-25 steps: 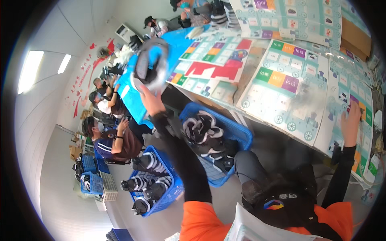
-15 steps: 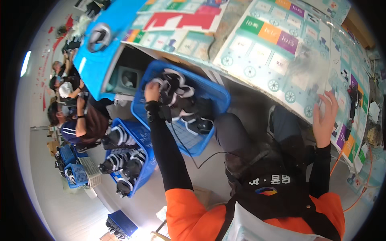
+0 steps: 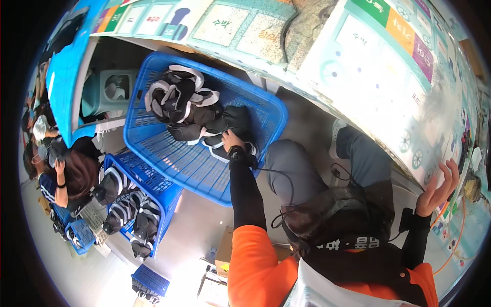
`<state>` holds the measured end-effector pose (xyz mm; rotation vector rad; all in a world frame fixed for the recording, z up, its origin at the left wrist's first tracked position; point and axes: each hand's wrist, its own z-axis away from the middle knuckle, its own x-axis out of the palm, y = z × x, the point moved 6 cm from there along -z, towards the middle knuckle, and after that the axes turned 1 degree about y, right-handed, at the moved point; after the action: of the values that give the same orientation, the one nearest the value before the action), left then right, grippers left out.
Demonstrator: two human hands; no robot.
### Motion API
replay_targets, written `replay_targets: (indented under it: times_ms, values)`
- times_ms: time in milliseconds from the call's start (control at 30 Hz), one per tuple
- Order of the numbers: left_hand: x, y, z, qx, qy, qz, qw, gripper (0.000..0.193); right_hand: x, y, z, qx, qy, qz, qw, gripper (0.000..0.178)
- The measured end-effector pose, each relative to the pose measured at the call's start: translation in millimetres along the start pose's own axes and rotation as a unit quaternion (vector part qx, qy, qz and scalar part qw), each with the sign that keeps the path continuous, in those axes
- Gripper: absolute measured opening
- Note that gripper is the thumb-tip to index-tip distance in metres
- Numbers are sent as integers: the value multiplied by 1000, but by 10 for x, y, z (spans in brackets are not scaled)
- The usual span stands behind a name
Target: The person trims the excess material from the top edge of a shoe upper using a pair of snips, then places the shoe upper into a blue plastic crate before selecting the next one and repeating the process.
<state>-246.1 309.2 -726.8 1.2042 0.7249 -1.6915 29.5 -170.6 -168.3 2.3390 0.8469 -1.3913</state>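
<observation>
A blue plastic basket (image 3: 179, 171) stands on the floor in front of me, left of my knees. Heaped inside it are several black shoe uppers (image 3: 186, 97) with pale grey edging. My left hand (image 3: 232, 140) reaches into the basket's near right part, fingers bent round the edge of a dark shoe upper (image 3: 217, 152); its fingertips are partly hidden. At the right, my right hand (image 3: 439, 190) is beside the worktable's edge, fingers stretched out and apart, holding nothing.
The worktable (image 3: 327, 66) with a patterned, worn cover runs above the basket. A second blue basket (image 3: 166, 215) with more black shoe uppers stands to the left. A person (image 3: 66, 174) sits farther left. An orange cable (image 3: 455, 240) hangs at the right.
My left hand has moved from the heap's far left to its near right side. My right hand has shifted right and down along the table edge. The whole view has also shifted.
</observation>
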Motion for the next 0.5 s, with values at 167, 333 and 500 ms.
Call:
replay_targets:
  times_ms: [167, 333, 500]
  values:
    - [35, -444, -444, -206, 60, -56, 975, 75, 14, 37, 18, -8, -8, 8, 1000, 36]
    - [742, -1702, -916, -433, -99, 458, 770, 82, 93, 79, -7, -15, -33, 14, 999, 36]
    - [857, -1616, -1019, -462, -118, 317, 820, 92, 82, 68, -16, -21, -40, 35, 998, 35]
